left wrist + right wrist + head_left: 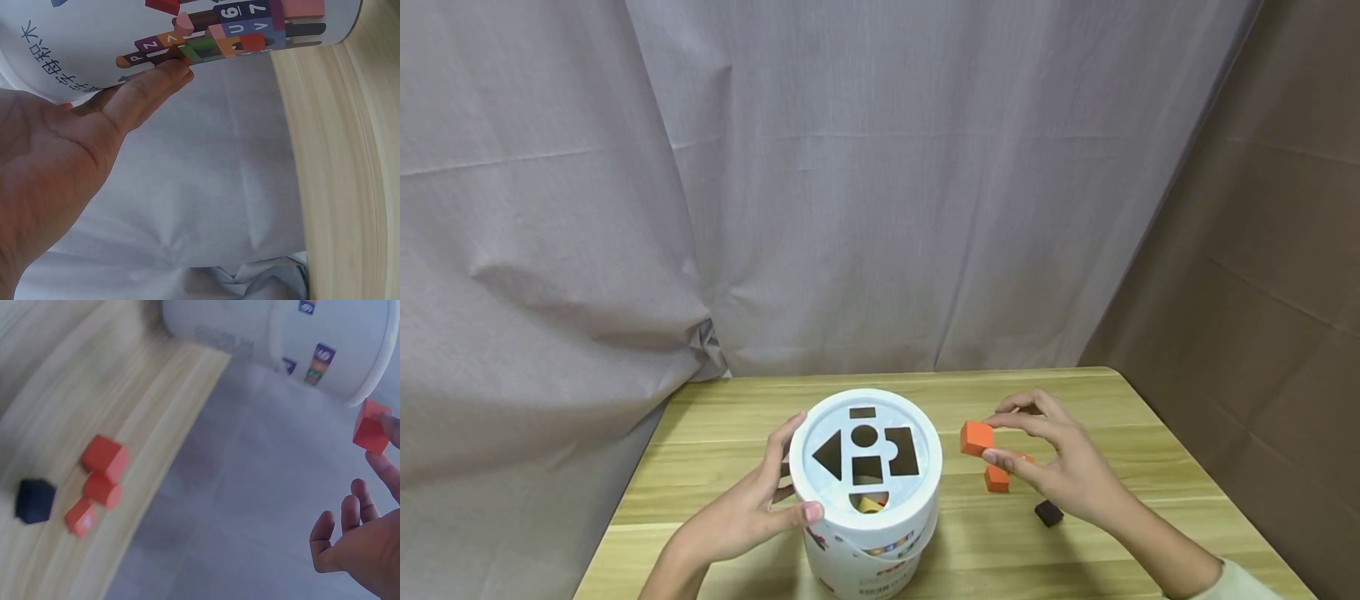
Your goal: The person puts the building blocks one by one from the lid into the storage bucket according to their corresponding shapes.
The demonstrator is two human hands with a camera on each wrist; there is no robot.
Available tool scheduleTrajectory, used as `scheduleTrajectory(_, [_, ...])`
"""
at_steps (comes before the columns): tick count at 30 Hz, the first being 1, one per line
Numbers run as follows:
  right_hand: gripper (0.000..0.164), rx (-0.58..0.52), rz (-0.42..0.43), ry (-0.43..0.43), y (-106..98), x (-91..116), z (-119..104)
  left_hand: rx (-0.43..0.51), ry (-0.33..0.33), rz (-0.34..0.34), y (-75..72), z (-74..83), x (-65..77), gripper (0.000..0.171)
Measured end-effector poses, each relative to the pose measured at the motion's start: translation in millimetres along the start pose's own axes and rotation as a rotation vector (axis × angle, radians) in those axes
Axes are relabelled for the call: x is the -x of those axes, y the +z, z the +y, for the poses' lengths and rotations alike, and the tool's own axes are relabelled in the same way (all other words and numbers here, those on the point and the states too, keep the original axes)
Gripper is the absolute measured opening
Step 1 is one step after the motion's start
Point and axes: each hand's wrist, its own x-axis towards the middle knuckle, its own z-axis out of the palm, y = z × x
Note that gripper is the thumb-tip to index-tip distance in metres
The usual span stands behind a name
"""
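Observation:
A white bucket (835,567) with printed toy blocks on its wall stands near the front of the table. Its pale lid (829,418) has cut-out shapes: a triangle, a circle, rectangles, a notched one and a half-round one. My left hand (737,508) grips the bucket's left side, thumb at the rim, fingers along the wall in the left wrist view. To the right of the lid, my right hand (1060,454) pinches an orange block (977,438) between thumb and fingertips, raised above the table. Through the half-round hole shows a yellow piece (868,505).
Below the right hand, several orange blocks (105,456) lie close together on the wooden table (715,433), partly hidden in the head view. A black block (1048,513) lies nearer the front. A grey curtain (850,208) hangs behind the table.

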Motion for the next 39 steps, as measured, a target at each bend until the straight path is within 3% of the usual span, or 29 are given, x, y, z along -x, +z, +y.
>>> scheduleTrajectory(13, [0.039, -0.127, 0.011, -0.093, 21, -24, -39, -0.005, -0.001, 0.0, 0.3, 0.8, -0.5, 0.107])
scheduleTrajectory(25, [0.037, -0.097, -0.041, -0.089, 39, -36, -58, -0.009, 0.004, 0.004, 1.3, 2.9, 1.1, 0.108])
scheduleTrajectory(39, [0.034, -0.135, -0.092, -0.117, 58, -47, -72, 0.019, -0.051, 0.008, 1.9, 3.8, 0.0, 0.107])
